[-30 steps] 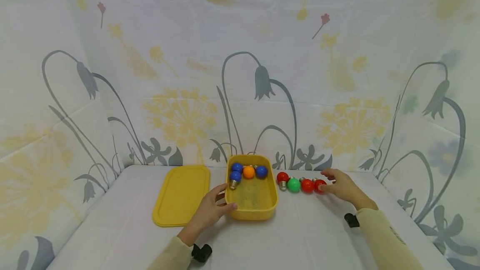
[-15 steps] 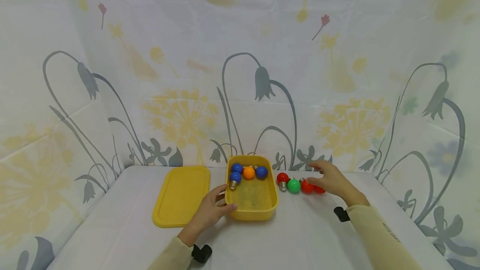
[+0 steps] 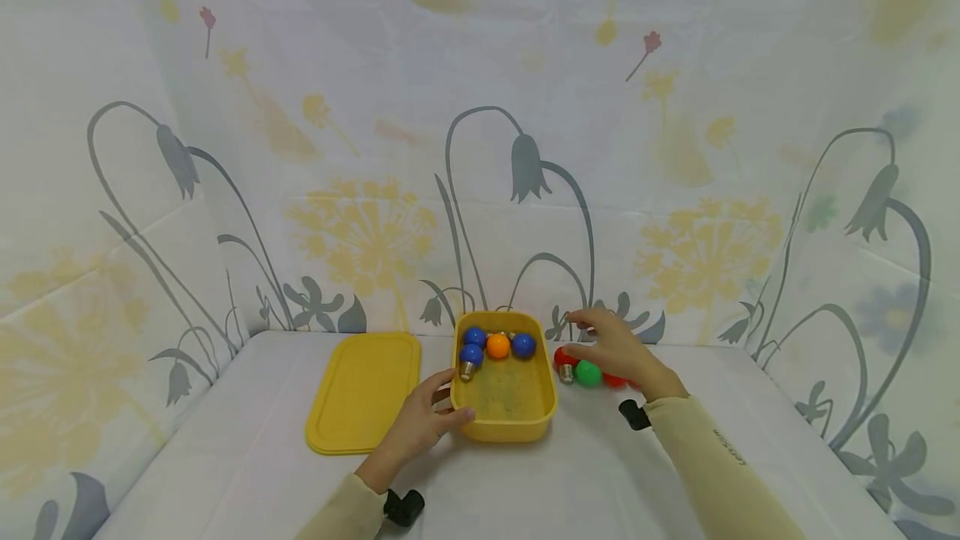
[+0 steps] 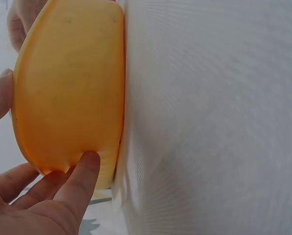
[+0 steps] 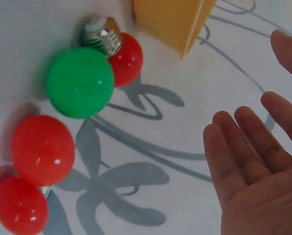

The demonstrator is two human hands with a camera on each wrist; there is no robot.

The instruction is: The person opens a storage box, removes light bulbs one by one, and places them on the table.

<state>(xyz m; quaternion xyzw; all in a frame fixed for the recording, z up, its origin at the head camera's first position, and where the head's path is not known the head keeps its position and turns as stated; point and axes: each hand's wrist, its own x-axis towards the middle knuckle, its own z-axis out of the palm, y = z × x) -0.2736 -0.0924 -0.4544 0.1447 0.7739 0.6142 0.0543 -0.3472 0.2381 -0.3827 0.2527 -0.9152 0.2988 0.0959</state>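
A yellow plastic container [image 3: 504,430] stands at the table's middle, with blue bulbs [image 3: 523,346] and an orange light bulb [image 3: 497,346] inside at its far end. My left hand [image 3: 420,419] holds its near left corner, thumb on the near side and fingers against the left wall. To the right lies a row of bulbs: a red bulb [image 5: 129,61], a green bulb [image 5: 81,82] and two more red bulbs [image 5: 43,151]. My right hand [image 3: 618,352] hovers over the row's left end, fingers spread, and the right wrist view shows its palm [image 5: 263,200] holding nothing.
A yellow lid [image 3: 363,392] lies flat to the left of the container. White cloth covers the table [image 3: 570,490]. Behind it hangs a flower-printed curtain [image 3: 517,248].
My right hand has moved left, from the rightmost red bulb to above the leftmost one, without carrying anything visible. The left hand and container stay in place.
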